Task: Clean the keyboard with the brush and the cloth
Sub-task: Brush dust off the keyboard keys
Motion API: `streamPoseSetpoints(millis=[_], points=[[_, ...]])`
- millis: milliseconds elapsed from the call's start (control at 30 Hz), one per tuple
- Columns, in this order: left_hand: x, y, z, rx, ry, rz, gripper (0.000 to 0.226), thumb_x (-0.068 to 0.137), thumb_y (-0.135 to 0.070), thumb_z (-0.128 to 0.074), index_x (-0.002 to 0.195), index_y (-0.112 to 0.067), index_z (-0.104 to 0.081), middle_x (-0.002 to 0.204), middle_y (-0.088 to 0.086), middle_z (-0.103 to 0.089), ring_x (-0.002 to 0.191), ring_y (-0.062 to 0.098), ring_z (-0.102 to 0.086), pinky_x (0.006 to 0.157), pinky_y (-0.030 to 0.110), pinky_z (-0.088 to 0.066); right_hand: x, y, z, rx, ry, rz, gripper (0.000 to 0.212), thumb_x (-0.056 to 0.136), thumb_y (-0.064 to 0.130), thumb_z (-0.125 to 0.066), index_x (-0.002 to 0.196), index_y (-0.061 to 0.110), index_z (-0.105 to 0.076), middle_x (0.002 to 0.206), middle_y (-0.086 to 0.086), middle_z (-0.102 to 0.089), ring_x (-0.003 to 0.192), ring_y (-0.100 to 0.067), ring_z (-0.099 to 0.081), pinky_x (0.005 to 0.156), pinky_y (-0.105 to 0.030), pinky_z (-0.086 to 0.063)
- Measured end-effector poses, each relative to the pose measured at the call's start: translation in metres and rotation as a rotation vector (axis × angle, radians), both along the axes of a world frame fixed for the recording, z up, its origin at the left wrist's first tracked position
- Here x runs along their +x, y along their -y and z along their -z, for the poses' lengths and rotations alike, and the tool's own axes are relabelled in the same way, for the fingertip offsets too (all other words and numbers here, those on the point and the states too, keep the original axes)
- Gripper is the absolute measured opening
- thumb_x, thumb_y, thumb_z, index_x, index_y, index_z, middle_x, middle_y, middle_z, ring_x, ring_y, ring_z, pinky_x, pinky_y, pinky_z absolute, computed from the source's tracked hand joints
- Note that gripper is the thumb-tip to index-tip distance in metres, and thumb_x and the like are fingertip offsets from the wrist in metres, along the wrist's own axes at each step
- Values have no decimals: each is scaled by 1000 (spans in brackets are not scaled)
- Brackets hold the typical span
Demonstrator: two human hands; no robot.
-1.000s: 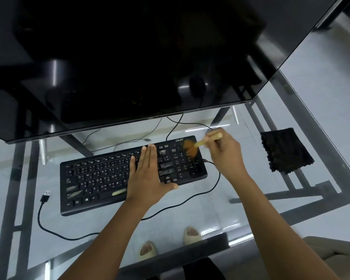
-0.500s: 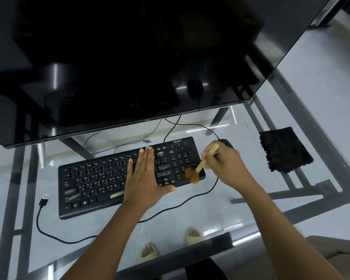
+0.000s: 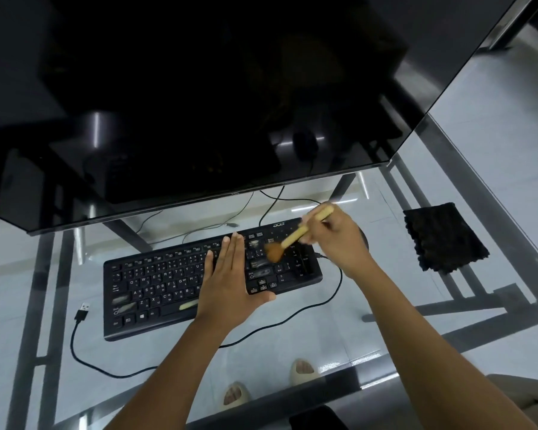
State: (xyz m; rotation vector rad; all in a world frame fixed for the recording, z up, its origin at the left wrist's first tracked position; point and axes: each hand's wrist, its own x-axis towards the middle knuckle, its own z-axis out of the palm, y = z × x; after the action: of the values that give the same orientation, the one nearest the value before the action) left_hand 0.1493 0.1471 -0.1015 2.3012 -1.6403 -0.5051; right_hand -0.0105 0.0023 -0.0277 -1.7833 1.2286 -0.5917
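A black keyboard (image 3: 156, 287) lies on the glass desk, with pale dust smears on several keys. My left hand (image 3: 230, 280) rests flat on its middle, fingers straight and together, holding nothing. My right hand (image 3: 339, 240) hovers over the keyboard's right end and grips a small brush (image 3: 292, 238) by its pale wooden handle. The brown bristles point down-left and touch the keys just right of my left fingertips. A black cloth (image 3: 441, 237) lies flat on the glass to the right, apart from both hands.
A large dark monitor (image 3: 199, 103) overhangs the far side of the glass desk (image 3: 339, 330). The keyboard's cable loops along the near side to a loose USB plug (image 3: 82, 311) at the left. Feet in pale slippers show through the glass.
My right hand has swept the brush from the keyboard's near right edge back up and left onto the keys. My left hand has stayed flat on the keyboard.
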Motion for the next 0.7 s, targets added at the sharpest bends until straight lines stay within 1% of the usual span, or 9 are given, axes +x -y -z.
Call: streamPoseSetpoints(millis=[67,167,300,400,467,533,600,633,700], points=[[1,-3,-1,1,0,5,121,74,-77,-53,151,-16,18,161,-3,14,145,10,22,118,39,15,7,-4,5,-107,-99,-45,12,95,24,-58,88,14,-60,74,8,-68,66,-3,-63,65,-13,-49],[5,-15,-6,-78,4,-23,114,79,-73,-52,152,-16,15,162,-3,8,146,9,17,118,41,14,12,-5,4,-283,-33,133,6,95,24,-58,89,23,-57,81,10,-64,73,-2,-60,65,-18,-47],[22,-52,-11,-198,-68,-164,109,80,-68,-58,154,-16,2,162,-4,1,147,6,11,119,40,9,29,-32,2,-120,149,112,8,96,28,-57,89,23,-58,77,2,-71,75,-14,-69,71,-34,-57],[39,-85,-5,-220,-83,-317,108,77,-71,-52,154,-16,-1,162,0,-6,148,8,6,120,45,3,49,-63,8,113,167,-122,7,95,21,-57,91,17,-61,77,-4,-71,71,-14,-71,72,-38,-59],[51,-105,2,-218,-86,-406,107,75,-73,-48,154,-15,-4,162,3,-9,149,11,2,120,49,0,58,-70,13,72,41,-271,8,95,23,-57,91,18,-61,78,-1,-71,69,-10,-69,67,-30,-58],[63,-120,6,-206,-79,-463,108,74,-73,-49,154,-14,-5,162,4,-11,149,13,0,120,49,-1,66,-65,13,-147,-8,-195,7,95,22,-57,94,17,-62,82,3,-69,70,-8,-65,63,-21,-52],[70,-129,9,-204,-73,-483,109,76,-71,-56,154,-14,-5,162,4,-11,149,12,-1,120,48,0,71,-59,5,-269,63,-77,5,94,16,-58,96,15,-62,85,5,-67,70,-10,-62,61,-19,-49],[73,-134,10,-207,-70,-490,109,77,-68,-61,154,-14,-5,162,4,-11,149,11,0,120,49,0,74,-59,1,-226,84,-91,5,94,14,-57,95,14,-62,81,6,-67,66,-12,-62,59,-21,-49],[78,-139,14,-217,-77,-509,110,76,-62,-66,154,-14,-5,162,4,-11,149,10,1,120,51,-1,83,-65,-1,-17,39,-256,7,95,16,-56,92,13,-62,72,4,-69,62,-14,-66,57,-27,-52]])
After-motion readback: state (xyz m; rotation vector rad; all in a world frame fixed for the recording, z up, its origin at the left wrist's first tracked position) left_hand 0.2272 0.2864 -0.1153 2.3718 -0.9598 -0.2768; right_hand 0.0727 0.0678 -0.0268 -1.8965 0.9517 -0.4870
